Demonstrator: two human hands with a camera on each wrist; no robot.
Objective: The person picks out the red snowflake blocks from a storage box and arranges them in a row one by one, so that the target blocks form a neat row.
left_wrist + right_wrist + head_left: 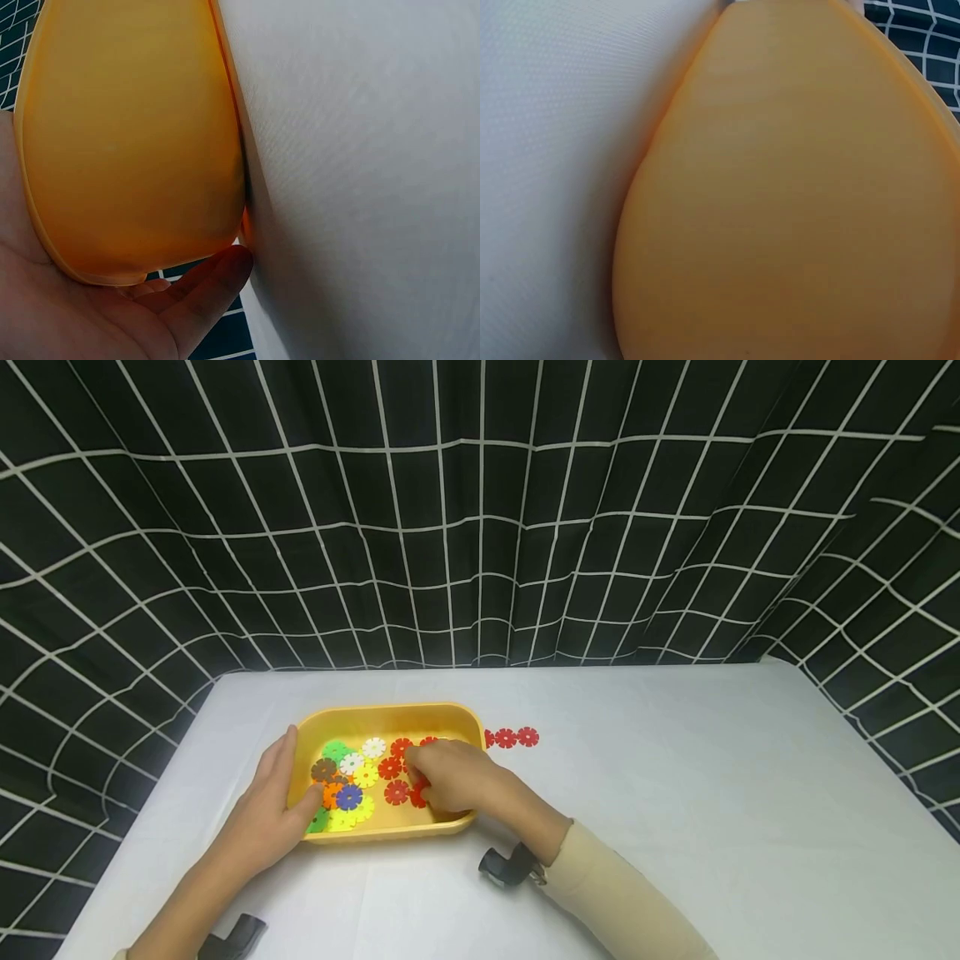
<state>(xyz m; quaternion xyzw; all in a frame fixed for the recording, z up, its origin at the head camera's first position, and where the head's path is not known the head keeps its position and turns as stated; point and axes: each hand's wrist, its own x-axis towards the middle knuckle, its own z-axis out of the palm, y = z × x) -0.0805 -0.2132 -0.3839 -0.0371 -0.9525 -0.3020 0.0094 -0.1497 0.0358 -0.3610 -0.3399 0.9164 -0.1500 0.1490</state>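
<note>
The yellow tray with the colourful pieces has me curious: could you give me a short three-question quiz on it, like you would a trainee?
1. Multiple choice: in the head view, what colour are the pieces nearest the right grip? A blue, B red, C green.
2. True or false: in the head view, the row of red pieces on the white table lies to the left of the yellow tray.
3. Fill in: the ____ grip touches the tray's left end, as seen in the head view.

Key:
1. B, red.
2. False; the row lies to the right.
3. Left; the left grip.
</note>
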